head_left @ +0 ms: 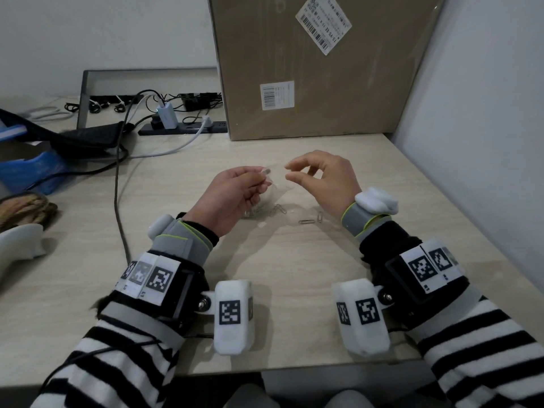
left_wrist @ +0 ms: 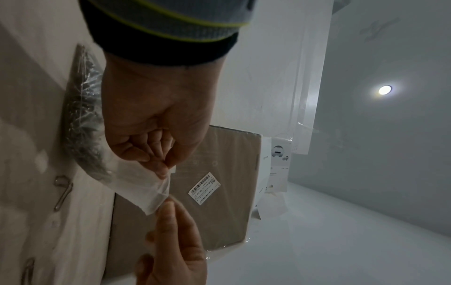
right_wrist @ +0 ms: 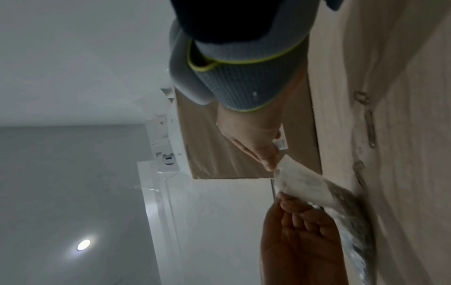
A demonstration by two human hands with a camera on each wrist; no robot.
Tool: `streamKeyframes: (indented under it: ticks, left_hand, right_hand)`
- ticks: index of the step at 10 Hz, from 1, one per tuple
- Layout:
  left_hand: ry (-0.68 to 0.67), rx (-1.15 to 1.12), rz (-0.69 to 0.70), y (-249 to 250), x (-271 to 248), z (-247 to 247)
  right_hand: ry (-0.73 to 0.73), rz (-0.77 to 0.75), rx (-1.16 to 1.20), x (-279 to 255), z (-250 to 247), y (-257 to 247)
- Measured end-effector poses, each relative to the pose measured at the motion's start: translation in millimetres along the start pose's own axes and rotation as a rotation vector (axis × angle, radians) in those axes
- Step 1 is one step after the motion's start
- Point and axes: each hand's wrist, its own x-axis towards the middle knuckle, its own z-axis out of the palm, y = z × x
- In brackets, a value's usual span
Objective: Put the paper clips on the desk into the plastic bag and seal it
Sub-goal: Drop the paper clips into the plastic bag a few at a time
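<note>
A small clear plastic bag (head_left: 275, 185) hangs between my hands over the desk (head_left: 294, 275), its lower part bulging with a bunch of paper clips (left_wrist: 83, 123). My left hand (head_left: 263, 175) pinches one end of the bag's top edge (left_wrist: 146, 189) between thumb and fingers. My right hand (head_left: 290, 171) pinches the opposite corner (right_wrist: 283, 169) with thumb and forefinger. Loose silver paper clips lie on the desk below: a crossed pair (head_left: 279, 209) beside the bag and two more (head_left: 306, 221) under my right wrist.
A big cardboard box (head_left: 318, 69) leans against the wall behind my hands. A power strip (head_left: 182, 128) with chargers and cables sits at the back left, and a dark cable (head_left: 117, 189) trails toward the desk's front. A white wall (head_left: 485, 113) bounds the right side.
</note>
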Motion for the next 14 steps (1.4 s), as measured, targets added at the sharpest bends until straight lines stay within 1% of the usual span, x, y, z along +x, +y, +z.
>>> streamKeyframes:
  ticks: [1,2,3,6,7,8,9,10,11,14]
  left_hand:
    - [0.035,-0.031,0.014,3,2,-5]
    - [0.041,-0.048,0.024,5,3,-9]
    - [0.038,-0.044,0.025,5,3,-10]
    - [0.039,-0.014,0.038,4,3,-11]
    - [0.042,-0.015,0.04,4,4,-12]
    - [0.047,-0.017,0.045,4,4,-14]
    - [0.047,-0.015,0.048,4,4,-14]
    - [0.048,-0.018,0.044,3,5,-15]
    - [0.047,-0.019,0.047,3,6,-15]
    - [0.048,-0.039,0.056,6,7,-21]
  right_hand:
    - [-0.182,0.118,-0.071,1,-14,5]
    - [-0.424,0.19,-0.257,-4,-25,11]
    - [-0.516,0.213,-0.335,-6,-28,11]
    - [-0.661,0.117,-0.523,-7,-8,9]
    - [-0.595,0.103,-0.492,-7,-12,10]
    - [-0.477,0.129,-0.424,-3,-25,14]
    - [-0.465,0.132,-0.407,-1,-38,18]
    - [-0.487,0.13,-0.41,-2,-41,21]
    - [-0.555,0.134,-0.454,-3,-37,23]
    - [-0.6,0.127,-0.582,-3,-32,27]
